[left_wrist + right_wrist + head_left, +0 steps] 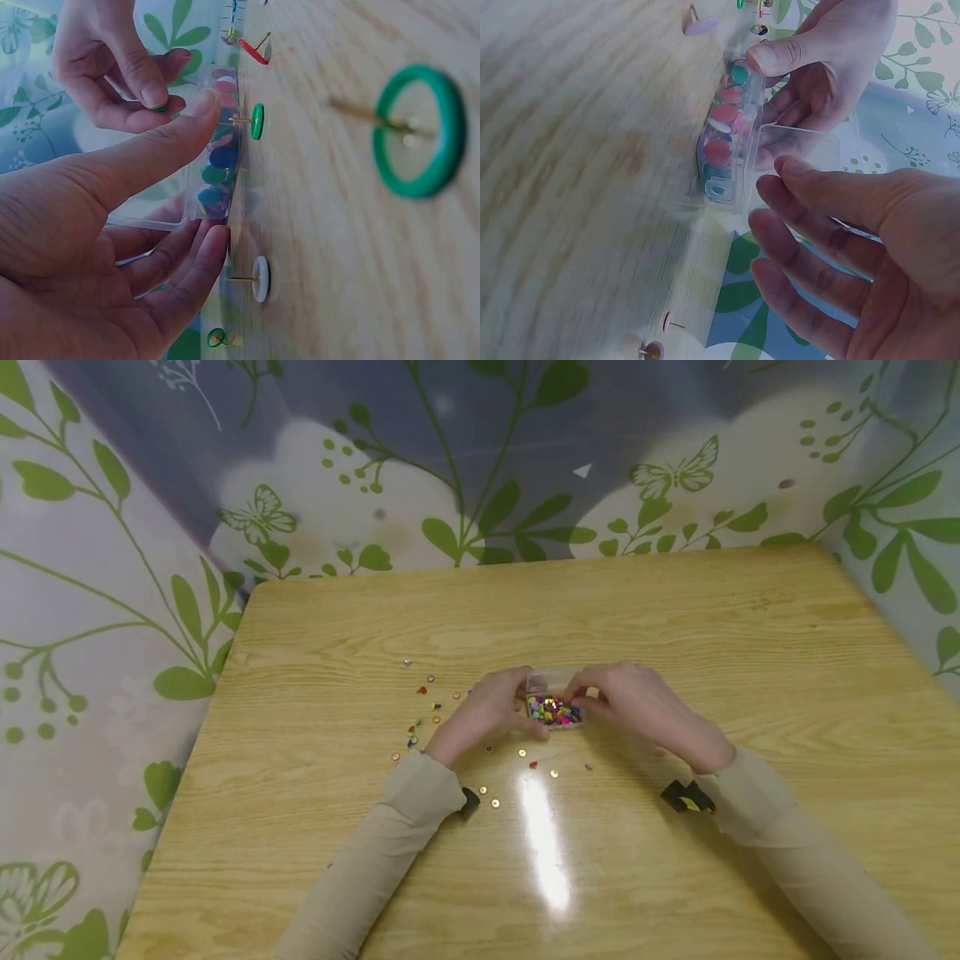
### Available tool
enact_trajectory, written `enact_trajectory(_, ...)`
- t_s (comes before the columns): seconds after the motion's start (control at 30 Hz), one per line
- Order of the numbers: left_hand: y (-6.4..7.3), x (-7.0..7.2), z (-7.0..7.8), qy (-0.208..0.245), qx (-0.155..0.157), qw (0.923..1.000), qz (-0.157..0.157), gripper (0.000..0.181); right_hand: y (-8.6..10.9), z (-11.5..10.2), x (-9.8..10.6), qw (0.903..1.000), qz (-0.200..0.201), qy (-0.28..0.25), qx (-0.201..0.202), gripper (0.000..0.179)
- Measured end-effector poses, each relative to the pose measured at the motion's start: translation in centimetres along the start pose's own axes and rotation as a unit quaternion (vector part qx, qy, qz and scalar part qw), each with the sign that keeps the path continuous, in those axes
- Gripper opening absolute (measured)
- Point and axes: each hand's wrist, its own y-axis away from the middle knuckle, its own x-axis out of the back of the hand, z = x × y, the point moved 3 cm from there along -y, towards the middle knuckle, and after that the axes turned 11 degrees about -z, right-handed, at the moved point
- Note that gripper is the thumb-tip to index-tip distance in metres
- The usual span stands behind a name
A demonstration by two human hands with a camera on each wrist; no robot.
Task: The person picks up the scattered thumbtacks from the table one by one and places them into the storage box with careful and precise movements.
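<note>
A small clear plastic box (pixel 530 718) full of colourful thumbtacks (pixel 553 710) sits on the table, its transparent lid (pixel 561 677) raised at the back. My left hand (pixel 491 703) holds the box from its left side, thumb at the front edge and fingers behind. Over the box's right side is my right hand (pixel 637 697), thumb and forefinger together. A bit of green, a thumbtack (pixel 160 109), shows between those fingertips in the left wrist view; most of it is hidden.
Loose thumbtacks lie scattered left of the box, among them a red one (pixel 423 691), and in front of it, such as a brass-coloured one (pixel 496 803). Several have points sticking up or sideways, like the green tack (pixel 420 131). The wooden table (pixel 337 877) meets patterned walls behind and at the left.
</note>
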Motion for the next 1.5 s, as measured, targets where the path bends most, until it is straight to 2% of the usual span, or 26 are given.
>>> enact_trajectory(0.4, 0.0, -0.1, 0.0, 0.005, 0.004, 1.0000, -0.003, 0.067, 0.3, -0.1, 0.2, 1.0000, 0.005, 0.000, -0.004, 0.014)
enact_trajectory(0.53, 0.0, -0.2, 0.1, 0.004, 0.006, 1.0000, -0.003, 0.065, 1.5, 0.1, 0.6, 0.9998, 0.013, 0.011, -0.014, 0.012)
enact_trajectory(0.67, 0.0, -0.2, 0.1, 0.002, 0.013, 0.9999, -0.001, 0.064, 3.6, 1.1, 1.3, 0.9991, 0.011, 0.020, -0.037, 0.011)
enact_trajectory(0.77, 0.1, -0.1, 0.1, 0.001, 0.014, 0.9999, 0.000, 0.062, 5.6, 2.4, 1.8, 0.9971, -0.008, 0.031, -0.069, 0.018)
enact_trajectory(0.93, 0.2, 0.0, 0.2, 0.000, 0.013, 0.9999, 0.002, 0.063, 8.2, 5.0, 2.0, 0.9878, -0.070, 0.052, -0.129, 0.046)
enact_trajectory(1.1, 0.3, 0.1, 0.2, 0.002, 0.016, 0.9999, 0.000, 0.063, 9.9, 6.6, 1.8, 0.9797, -0.102, 0.032, -0.170, 0.056)
enact_trajectory(1.27, 0.2, 0.1, 0.2, 0.006, 0.017, 0.9998, 0.000, 0.064, 10.7, 7.3, 1.5, 0.9796, -0.114, -0.005, -0.165, 0.044)
enact_trajectory(1.5, 0.1, 0.1, 0.2, 0.001, 0.018, 0.9998, -0.001, 0.064, 10.4, 7.5, 1.2, 0.9839, -0.105, -0.021, -0.144, 0.020)
